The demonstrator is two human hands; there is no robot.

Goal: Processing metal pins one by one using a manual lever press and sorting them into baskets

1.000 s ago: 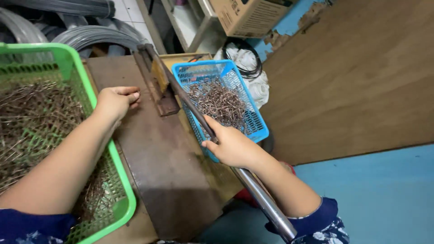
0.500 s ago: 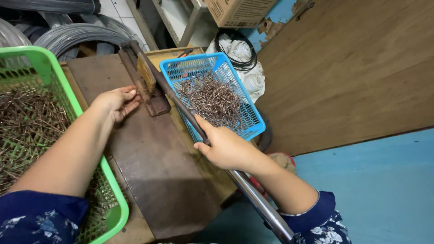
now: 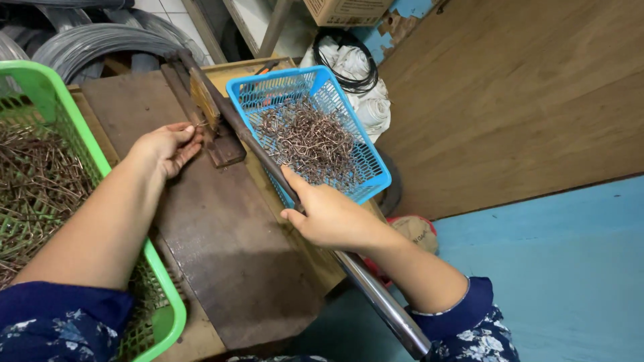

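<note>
Right hand point(image 3: 329, 216) clenched round long metal lever point(image 3: 376, 295) beside blue basket point(image 3: 376, 175); left hand point(image 3: 163, 146) pinching wire piece at cutter point(image 3: 204, 107). Cardboard box point(image 3: 345, 10) top centre.

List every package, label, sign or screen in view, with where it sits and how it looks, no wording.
Cardboard box: top edge of the view, above the blue basket; brown, boxy, dark print on its side, only the lower part visible.
Sack: on the floor below the blue basket, right of the right hand; tan, rounded, faint print, red edge.
No signs or screens visible.
</note>
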